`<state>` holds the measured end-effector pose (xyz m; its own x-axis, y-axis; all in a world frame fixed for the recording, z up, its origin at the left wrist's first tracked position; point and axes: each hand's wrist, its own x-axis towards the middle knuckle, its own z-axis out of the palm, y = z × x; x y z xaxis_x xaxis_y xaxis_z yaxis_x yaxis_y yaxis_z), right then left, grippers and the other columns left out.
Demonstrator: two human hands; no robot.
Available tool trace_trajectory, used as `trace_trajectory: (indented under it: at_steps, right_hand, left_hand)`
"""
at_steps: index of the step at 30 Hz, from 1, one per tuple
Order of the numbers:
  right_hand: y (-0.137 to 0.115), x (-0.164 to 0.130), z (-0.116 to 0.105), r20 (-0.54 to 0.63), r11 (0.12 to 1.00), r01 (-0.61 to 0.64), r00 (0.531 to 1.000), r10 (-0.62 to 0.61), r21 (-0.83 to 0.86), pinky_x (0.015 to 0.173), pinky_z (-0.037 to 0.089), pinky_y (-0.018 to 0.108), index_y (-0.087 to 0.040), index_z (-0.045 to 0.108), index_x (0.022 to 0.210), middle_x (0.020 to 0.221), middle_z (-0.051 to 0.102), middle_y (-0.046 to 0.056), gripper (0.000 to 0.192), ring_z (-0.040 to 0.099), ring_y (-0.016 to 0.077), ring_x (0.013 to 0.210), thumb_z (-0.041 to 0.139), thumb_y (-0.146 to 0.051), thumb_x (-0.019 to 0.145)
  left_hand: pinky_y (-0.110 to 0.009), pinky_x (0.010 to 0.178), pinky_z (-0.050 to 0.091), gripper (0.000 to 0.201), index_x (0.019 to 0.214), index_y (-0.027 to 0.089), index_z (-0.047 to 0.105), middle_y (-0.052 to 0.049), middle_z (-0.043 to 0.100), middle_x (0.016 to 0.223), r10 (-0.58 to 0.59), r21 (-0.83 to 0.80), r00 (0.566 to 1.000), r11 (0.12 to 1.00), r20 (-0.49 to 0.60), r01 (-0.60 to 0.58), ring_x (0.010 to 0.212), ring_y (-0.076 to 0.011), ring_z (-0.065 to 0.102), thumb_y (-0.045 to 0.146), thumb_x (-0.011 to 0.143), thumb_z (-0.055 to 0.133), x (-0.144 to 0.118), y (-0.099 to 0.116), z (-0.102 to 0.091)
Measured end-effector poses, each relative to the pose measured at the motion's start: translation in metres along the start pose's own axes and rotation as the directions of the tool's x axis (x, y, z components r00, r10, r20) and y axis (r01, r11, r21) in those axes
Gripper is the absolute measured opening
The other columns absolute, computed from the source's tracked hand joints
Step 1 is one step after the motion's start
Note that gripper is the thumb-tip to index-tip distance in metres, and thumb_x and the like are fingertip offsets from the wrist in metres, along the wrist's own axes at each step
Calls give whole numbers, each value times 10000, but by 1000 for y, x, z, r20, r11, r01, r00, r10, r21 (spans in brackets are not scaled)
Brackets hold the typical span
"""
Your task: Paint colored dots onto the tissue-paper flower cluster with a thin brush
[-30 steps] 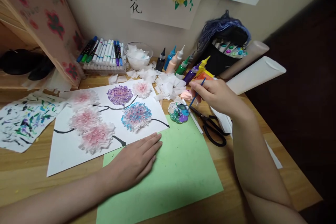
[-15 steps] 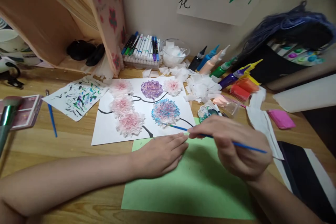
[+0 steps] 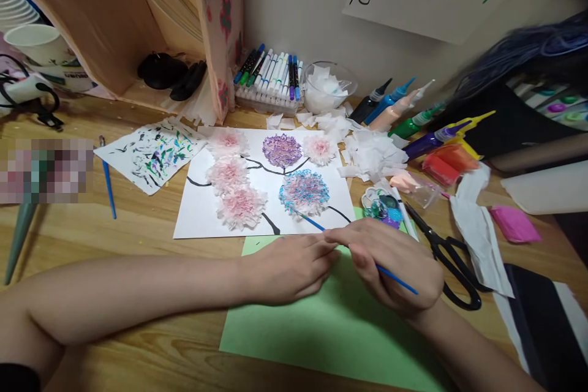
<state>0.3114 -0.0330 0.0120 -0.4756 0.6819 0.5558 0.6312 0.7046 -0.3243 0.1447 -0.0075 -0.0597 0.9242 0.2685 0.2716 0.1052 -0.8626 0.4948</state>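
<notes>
My right hand (image 3: 390, 263) pinches a thin blue paintbrush (image 3: 313, 222), its tip against the lower edge of a tissue-paper flower with blue-painted petals (image 3: 304, 192). My left hand (image 3: 294, 268) lies flat, fingers stretched out, on the green sheet (image 3: 285, 337) along the lower edge of the white paper (image 3: 195, 220). That paper also bears a purple flower (image 3: 282, 150), several pink and white flowers (image 3: 242, 203) and black painted stems. Beside my right hand sits a small paint palette (image 3: 383, 205) with green, blue and purple paint.
Black scissors (image 3: 452, 260) lie right of my right hand. Several paint bottles (image 3: 407, 116), torn tissue paper (image 3: 374, 156), a glass bowl (image 3: 331, 86) and markers (image 3: 271, 76) line the back. A paint-smeared sheet (image 3: 154, 153) and another blue brush (image 3: 109, 187) are at left.
My right hand has moved left and lower over the green sheet, uncovering the scissors and more of the palette. The brush tip remains at the blue flower's lower edge. The view has shifted slightly.
</notes>
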Motion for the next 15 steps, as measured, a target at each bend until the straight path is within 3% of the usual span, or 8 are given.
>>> trace_trajectory:
  at_steps: [13,15]
  right_hand:
    - [-2,0,1,-45,1000,8,999,-7,15,550,535,269,-152,689,895,697,741,65,271,677,156,604,421,-149,937]
    - [-1,-3,-1,-22,998,-46,999,47,43,559,533,274,-173,689,884,698,739,54,285,675,153,607,413,-190,954]
  left_hand:
    - [-348,817,555,189,965,119,569,-132,691,973,-24,-1,999,1000,32,24,896,-249,666,186,971,392,1,0,-1]
    - [-361,830,559,198,992,108,574,-152,691,1019,-36,-8,998,999,42,36,926,-257,676,181,976,390,1,1,-2]
